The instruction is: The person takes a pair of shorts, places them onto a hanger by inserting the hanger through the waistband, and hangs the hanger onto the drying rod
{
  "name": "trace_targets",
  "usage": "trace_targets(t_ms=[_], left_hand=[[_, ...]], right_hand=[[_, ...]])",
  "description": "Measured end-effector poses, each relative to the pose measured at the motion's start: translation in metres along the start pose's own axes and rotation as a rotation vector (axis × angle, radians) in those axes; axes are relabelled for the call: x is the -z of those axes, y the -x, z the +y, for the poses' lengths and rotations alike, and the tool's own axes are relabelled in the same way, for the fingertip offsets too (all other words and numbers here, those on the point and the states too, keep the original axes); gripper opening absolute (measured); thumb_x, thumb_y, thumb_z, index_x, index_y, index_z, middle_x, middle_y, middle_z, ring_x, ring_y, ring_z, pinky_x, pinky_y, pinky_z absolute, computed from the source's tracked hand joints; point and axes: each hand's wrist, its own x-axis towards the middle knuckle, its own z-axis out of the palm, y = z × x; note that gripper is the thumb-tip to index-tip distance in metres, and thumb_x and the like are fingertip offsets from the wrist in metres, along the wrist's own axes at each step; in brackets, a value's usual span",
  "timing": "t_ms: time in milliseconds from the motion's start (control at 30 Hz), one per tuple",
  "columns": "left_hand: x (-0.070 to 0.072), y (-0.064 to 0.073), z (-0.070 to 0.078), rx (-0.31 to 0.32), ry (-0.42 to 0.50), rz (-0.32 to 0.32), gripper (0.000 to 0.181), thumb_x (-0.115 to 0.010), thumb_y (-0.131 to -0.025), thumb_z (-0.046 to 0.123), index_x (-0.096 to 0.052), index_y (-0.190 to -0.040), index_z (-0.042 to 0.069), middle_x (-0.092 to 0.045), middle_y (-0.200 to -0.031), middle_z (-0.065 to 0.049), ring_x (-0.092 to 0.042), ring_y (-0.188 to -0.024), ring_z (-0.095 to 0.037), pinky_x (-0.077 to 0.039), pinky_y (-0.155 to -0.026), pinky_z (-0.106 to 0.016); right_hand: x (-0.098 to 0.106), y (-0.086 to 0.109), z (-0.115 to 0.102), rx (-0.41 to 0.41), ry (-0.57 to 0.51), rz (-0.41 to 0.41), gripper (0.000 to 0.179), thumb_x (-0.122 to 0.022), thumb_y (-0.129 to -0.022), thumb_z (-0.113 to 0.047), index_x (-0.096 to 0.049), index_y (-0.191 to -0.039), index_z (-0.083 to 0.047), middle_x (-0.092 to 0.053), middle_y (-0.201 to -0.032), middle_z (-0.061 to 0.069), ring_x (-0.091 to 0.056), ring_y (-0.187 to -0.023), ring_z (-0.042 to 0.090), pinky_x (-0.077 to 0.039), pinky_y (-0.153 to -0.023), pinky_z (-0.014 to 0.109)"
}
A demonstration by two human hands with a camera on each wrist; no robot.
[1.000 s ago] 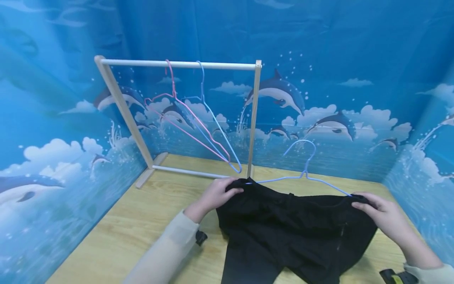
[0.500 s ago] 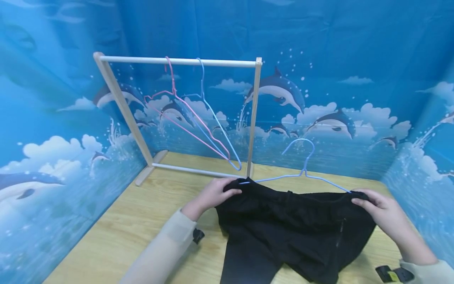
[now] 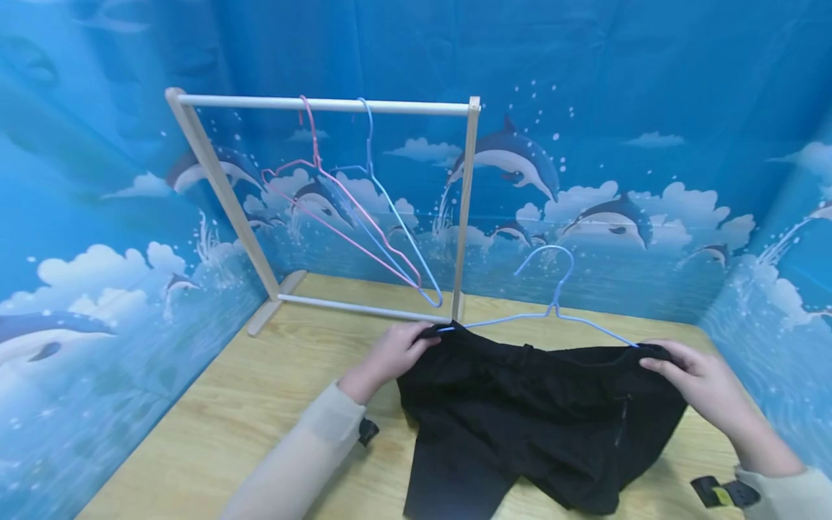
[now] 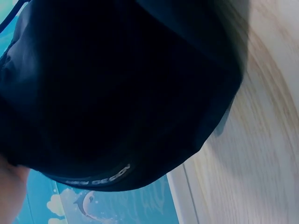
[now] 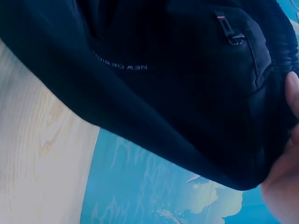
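A pair of black pants (image 3: 533, 412) is spread over a blue wire hanger (image 3: 557, 292), whose hook and shoulders show above the waistband. At the left corner of the waistband, my left hand (image 3: 393, 355) pinches the cloth beside the hanger's end. My right hand (image 3: 705, 383) grips the opposite corner, thumb in front. Dark cloth of the pants (image 4: 117, 93) fills most of the left wrist view, with only a bit of hand at the edge. In the right wrist view, a zipper pull (image 5: 229, 30) shows near the gathered waistband, with my right hand (image 5: 285, 182) on its edge.
Behind and to the left stands a clothes rack with a white top bar (image 3: 260, 102) and wooden posts. A pink hanger (image 3: 317, 148) and another blue hanger (image 3: 370, 144) hang on it. Everything rests on a wood-grain table (image 3: 260, 390), backed by a dolphin-print curtain (image 3: 650, 87).
The whole head view has shifted slightly, with the rack, hanger and pants all a little higher in it. Both hands keep their hold on the waistband corners.
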Motion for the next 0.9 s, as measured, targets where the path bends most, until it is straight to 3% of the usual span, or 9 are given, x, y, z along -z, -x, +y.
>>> trace_targets(t_ms=[133,200,300,433,533,600,667,833,900], left_hand=[[-0.003,0.0,0.002,-0.004,0.003,0.068,0.017,-0.061,-0.093,0.009,-0.069,-0.105,0.002,-0.072,-0.102,-0.012,-0.069,-0.095,-0.026,-0.055,-0.086,-0.04],[-0.004,0.0,0.003,0.002,0.01,0.102,0.016,-0.062,-0.092,0.008,-0.07,-0.104,0.001,-0.072,-0.102,-0.013,-0.069,-0.095,-0.027,-0.055,-0.086,-0.041],[-0.004,0.001,0.004,0.008,0.01,0.144,0.015,-0.062,-0.091,0.006,-0.07,-0.103,0.001,-0.072,-0.1,-0.014,-0.069,-0.094,-0.028,-0.056,-0.085,-0.041],[-0.006,0.002,0.003,0.025,0.015,0.18,0.014,-0.061,-0.091,0.005,-0.069,-0.102,0.001,-0.072,-0.099,-0.014,-0.069,-0.093,-0.028,-0.055,-0.084,-0.041],[-0.008,0.002,0.001,0.042,0.032,0.203,0.013,-0.061,-0.091,0.006,-0.069,-0.1,0.0,-0.072,-0.097,-0.014,-0.069,-0.091,-0.029,-0.056,-0.083,-0.042],[-0.009,0.002,0.001,0.051,0.047,0.215,0.012,-0.061,-0.091,0.006,-0.069,-0.099,0.0,-0.072,-0.097,-0.014,-0.069,-0.091,-0.029,-0.056,-0.083,-0.042],[-0.01,0.002,0.001,0.06,0.055,0.221,0.012,-0.061,-0.091,0.006,-0.069,-0.099,0.0,-0.072,-0.097,-0.014,-0.069,-0.092,-0.029,-0.056,-0.083,-0.042],[-0.008,0.0,0.004,0.072,0.035,0.181,0.015,-0.059,-0.093,0.007,-0.068,-0.102,0.0,-0.072,-0.099,-0.014,-0.069,-0.093,-0.028,-0.055,-0.085,-0.042],[-0.005,0.0,0.006,0.069,0.028,0.149,0.015,-0.059,-0.093,0.007,-0.067,-0.104,0.0,-0.071,-0.1,-0.014,-0.068,-0.094,-0.028,-0.055,-0.085,-0.042]], right_hand=[[0.002,-0.002,-0.002,-0.003,0.011,-0.03,0.039,-0.055,-0.099,-0.029,-0.059,-0.127,-0.003,-0.059,-0.124,0.03,-0.061,-0.097,0.009,-0.051,-0.074,0.056],[0.002,-0.002,-0.002,0.004,0.013,-0.038,0.039,-0.055,-0.099,-0.028,-0.059,-0.127,-0.001,-0.059,-0.124,0.031,-0.062,-0.101,0.03,-0.051,-0.075,0.058],[0.002,-0.002,-0.001,0.022,0.021,-0.029,0.036,-0.057,-0.099,-0.026,-0.061,-0.125,-0.002,-0.061,-0.122,0.03,-0.063,-0.095,0.005,-0.054,-0.072,0.047],[0.002,-0.001,0.002,0.023,0.017,-0.005,0.037,-0.06,-0.097,-0.023,-0.06,-0.124,0.001,-0.061,-0.121,0.032,-0.033,-0.089,-0.028,-0.05,-0.064,0.024],[0.001,0.0,0.005,0.013,0.014,-0.006,0.04,-0.061,-0.096,-0.021,-0.057,-0.126,0.006,-0.055,-0.124,0.037,-0.053,-0.09,-0.015,-0.053,-0.067,0.029],[0.001,0.0,0.007,-0.002,0.019,-0.024,0.043,-0.059,-0.098,-0.021,-0.054,-0.128,0.009,-0.05,-0.127,0.041,-0.066,-0.099,0.015,-0.055,-0.074,0.044],[0.0,0.001,0.009,-0.01,0.02,-0.041,0.044,-0.055,-0.099,-0.021,-0.051,-0.129,0.011,-0.045,-0.129,0.043,-0.057,-0.109,0.048,-0.05,-0.079,0.056],[-0.003,0.007,0.009,-0.005,0.022,-0.01,0.036,-0.049,-0.102,-0.019,-0.058,-0.124,0.008,-0.049,-0.13,0.039,-0.047,-0.111,0.057,-0.046,-0.077,0.057],[-0.003,0.01,0.009,-0.006,0.018,0.042,0.031,-0.049,-0.102,-0.019,-0.063,-0.119,0.002,-0.062,-0.126,0.012,-0.058,-0.11,0.029,-0.049,-0.076,0.043]])
